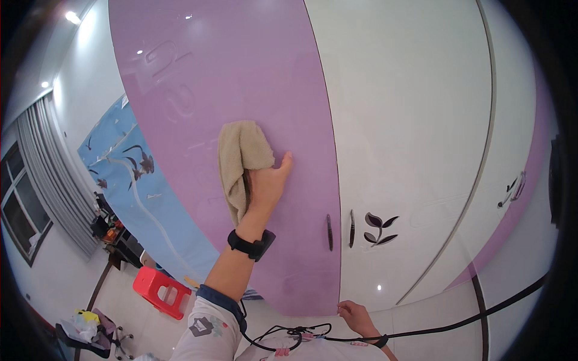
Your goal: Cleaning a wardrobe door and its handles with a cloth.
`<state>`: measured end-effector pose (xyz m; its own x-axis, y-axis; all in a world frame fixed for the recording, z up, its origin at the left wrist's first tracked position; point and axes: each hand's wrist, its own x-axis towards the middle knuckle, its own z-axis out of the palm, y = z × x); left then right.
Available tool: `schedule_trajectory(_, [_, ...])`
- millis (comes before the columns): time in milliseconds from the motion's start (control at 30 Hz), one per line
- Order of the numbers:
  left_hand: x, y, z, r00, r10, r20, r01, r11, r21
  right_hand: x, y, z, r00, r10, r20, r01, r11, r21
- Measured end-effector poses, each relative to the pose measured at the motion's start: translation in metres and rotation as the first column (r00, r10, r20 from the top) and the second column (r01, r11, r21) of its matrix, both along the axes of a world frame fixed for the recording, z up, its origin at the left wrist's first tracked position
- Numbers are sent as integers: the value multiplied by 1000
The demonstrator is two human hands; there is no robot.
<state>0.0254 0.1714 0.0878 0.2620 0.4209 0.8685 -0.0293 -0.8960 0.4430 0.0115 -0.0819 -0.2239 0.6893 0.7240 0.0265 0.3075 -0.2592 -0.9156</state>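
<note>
My left hand (267, 186) presses a folded beige cloth (244, 155) against a glossy purple wardrobe door (289, 90). The thumb stands apart from the cloth, to its right, and a black strap band (250, 243) circles the wrist. Low down, my right hand (356, 317) has its fingers curled in front of the doors' lower edge. Whether it touches the purple door's edge is unclear. To the right is a white door (406, 113). Dark slim handles, the purple door's handle (330, 232) and the white door's handle (351, 228), flank the seam. A leaf-shaped decoration (380, 229) is on the white door.
A blue panel with flower decoration (158, 203) adjoins the purple door on the left. On the floor stand a red plastic stool (158, 289) and a wheeled chair (86, 340) piled with bags. A black cable (433, 331) runs from my chest to the right.
</note>
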Motion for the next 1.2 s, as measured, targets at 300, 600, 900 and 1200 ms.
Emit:
schedule_trajectory(300, [3,2,-2,999,26,-25,-24,997,80,2,9,-1,999,35,34,-36,999,16])
schedule_trajectory(600, [-6,-5,0,986,26,-162,-41,995,-88,0,9,0,999,41,5,-41,999,-13])
schedule_trajectory(900, [-8,-9,3,994,-104,-29,100,989,-105,0,7,2,1000,27,0,-27,999,-28])
schedule_trajectory(1200, [3,-7,0,997,-6,72,2,998,59,0,8,-2,999,39,-19,-39,999,-10])
